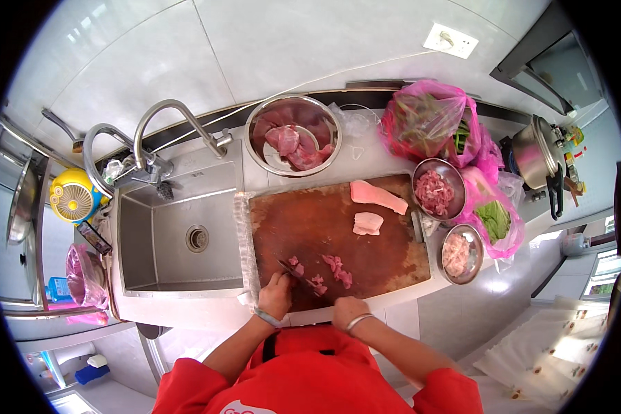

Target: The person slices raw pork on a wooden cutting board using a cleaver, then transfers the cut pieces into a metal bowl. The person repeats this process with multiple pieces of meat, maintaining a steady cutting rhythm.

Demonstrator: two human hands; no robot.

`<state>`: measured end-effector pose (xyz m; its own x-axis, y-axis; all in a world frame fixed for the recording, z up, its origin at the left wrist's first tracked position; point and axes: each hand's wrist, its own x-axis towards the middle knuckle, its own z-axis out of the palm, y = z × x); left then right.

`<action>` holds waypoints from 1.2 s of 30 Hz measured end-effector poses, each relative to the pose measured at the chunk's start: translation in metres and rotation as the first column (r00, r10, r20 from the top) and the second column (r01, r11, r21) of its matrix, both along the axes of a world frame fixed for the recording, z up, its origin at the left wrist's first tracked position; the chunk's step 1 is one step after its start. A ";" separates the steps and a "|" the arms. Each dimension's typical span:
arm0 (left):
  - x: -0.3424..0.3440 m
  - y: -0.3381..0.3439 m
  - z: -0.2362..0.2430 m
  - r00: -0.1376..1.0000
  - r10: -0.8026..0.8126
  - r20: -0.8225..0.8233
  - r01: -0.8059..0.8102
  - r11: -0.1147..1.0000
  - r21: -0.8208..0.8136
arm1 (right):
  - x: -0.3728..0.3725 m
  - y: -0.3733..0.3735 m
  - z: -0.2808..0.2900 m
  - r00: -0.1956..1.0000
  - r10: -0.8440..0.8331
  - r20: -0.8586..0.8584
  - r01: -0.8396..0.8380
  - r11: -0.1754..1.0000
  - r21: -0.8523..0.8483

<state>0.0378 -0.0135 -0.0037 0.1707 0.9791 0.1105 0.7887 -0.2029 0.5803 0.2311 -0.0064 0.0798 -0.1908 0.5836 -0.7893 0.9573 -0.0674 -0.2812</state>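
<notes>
A large brown cutting board [310, 228] lies in front of me. Near its front edge my right hand [350, 312] is closed in a fist around a knife [299, 274], whose dark blade points up and to the left. My left hand [274, 297] rests at the board's front left corner, fingers curled in close beside the blade; whatever they press is hidden. Small pieces of cut red meat [337, 270] lie just beyond the blade, and a few more sit against it. Farther back on the board are a long pale strip of pork [379, 197] and a shorter chunk of pork [367, 223].
Left of the board is a steel sink [179, 238] with a tall faucet [165, 107]. Behind the board stands a steel bowl [255, 145] with raw meat. Bowls of sliced meat [436, 193] and pale minced meat [457, 255], pink vegetable bags [421, 121] and a pot [531, 155] are on the right.
</notes>
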 end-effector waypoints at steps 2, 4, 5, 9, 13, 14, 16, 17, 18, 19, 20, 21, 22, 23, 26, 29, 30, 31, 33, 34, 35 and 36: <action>-0.003 0.005 -0.006 0.999 0.016 0.039 -0.018 0.997 0.075 | 0.026 -0.003 -0.005 0.998 0.056 0.023 -0.057 0.998 0.040; -0.004 0.007 -0.003 0.997 -0.057 0.059 0.053 0.997 0.062 | 0.035 -0.003 -0.003 0.997 0.054 0.052 -0.057 0.996 0.069; -0.004 0.007 0.000 0.993 -0.092 0.068 0.089 0.995 0.055 | 0.036 0.000 0.003 0.997 0.025 0.068 -0.030 0.996 0.081; 0.003 0.000 0.014 0.985 -0.059 0.164 0.052 0.998 0.046 | 0.041 0.009 -0.003 0.999 0.039 -0.014 -0.037 0.990 0.133; 0.002 -0.004 0.009 0.987 -0.054 0.151 0.041 0.996 0.085 | 0.032 0.016 -0.006 0.995 0.091 -0.031 -0.086 0.986 0.141; 0.003 -0.005 0.008 0.988 -0.045 0.145 0.032 0.995 0.092 | 0.028 0.021 0.000 0.992 0.115 -0.052 -0.107 0.985 0.136; 0.005 -0.005 0.009 0.993 -0.022 0.119 0.010 0.995 0.102 | 0.019 0.022 0.000 0.991 0.112 -0.078 -0.099 0.984 0.147; 0.007 -0.004 0.010 0.994 -0.012 0.107 0.001 0.994 0.108 | 0.015 0.021 -0.004 0.993 0.085 -0.083 -0.071 0.984 0.162; 0.009 -0.003 0.012 0.995 0.003 0.104 -0.015 0.993 0.118 | 0.014 0.021 -0.008 0.994 0.059 -0.088 -0.042 0.983 0.177; 0.011 -0.001 0.016 0.995 0.022 0.101 -0.035 0.991 0.128 | 0.013 0.022 -0.010 0.991 0.094 -0.090 -0.078 0.982 0.170; 0.012 0.000 0.018 0.994 0.041 0.098 -0.054 0.989 0.138 | 0.013 0.023 -0.012 0.987 0.129 -0.093 -0.113 0.980 0.162; 0.010 0.000 0.015 0.996 0.017 0.086 -0.029 0.990 0.139 | 0.013 0.023 -0.013 0.982 0.163 -0.095 -0.147 0.977 0.155; 0.007 0.000 0.011 0.997 -0.006 0.076 -0.004 0.990 0.141 | 0.011 0.023 -0.013 0.986 0.142 -0.088 -0.129 0.982 0.141; 0.005 0.000 0.008 0.997 -0.031 0.065 0.021 0.990 0.143 | 0.009 0.021 -0.012 0.990 0.120 -0.079 -0.109 0.986 0.127; 0.003 -0.005 0.004 0.999 -0.019 0.027 0.016 0.992 0.127 | 0.008 0.016 -0.006 0.989 0.128 -0.072 -0.121 0.987 0.105; 0.005 -0.010 0.004 1.000 0.010 -0.007 -0.010 0.999 0.037 | 0.011 0.010 -0.005 0.983 0.172 -0.061 -0.164 0.980 0.113; 0.005 -0.010 0.004 1.000 0.008 -0.001 -0.008 0.999 0.041 | 0.012 0.009 -0.006 0.981 0.185 -0.055 -0.178 0.977 0.119; 0.005 -0.009 0.004 1.000 0.005 0.005 -0.005 0.999 0.046 | 0.013 0.009 -0.004 0.980 0.191 -0.050 -0.185 0.977 0.108; 0.005 -0.009 0.005 1.000 0.003 0.010 -0.004 0.999 0.047 | 0.014 0.011 0.001 0.979 0.202 -0.039 -0.199 0.976 0.084; 0.006 -0.009 0.007 1.000 0.003 0.010 -0.003 0.999 0.045 | 0.014 0.011 0.000 0.978 0.207 -0.037 -0.204 0.976 0.077; 0.006 -0.008 0.007 1.000 0.002 0.010 -0.003 0.999 0.043 | 0.015 0.011 -0.001 0.977 0.211 -0.035 -0.209 0.976 0.069; 0.006 -0.008 0.006 1.000 0.000 0.013 0.000 0.999 0.048 | 0.016 0.011 -0.001 0.976 0.216 -0.033 -0.214 0.975 0.062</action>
<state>0.0438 -0.0214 0.0027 0.1689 0.9726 0.1596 0.7811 -0.2308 0.5802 0.2469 0.0049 0.0783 -0.3471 0.5700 -0.7448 0.9356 0.1561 -0.3166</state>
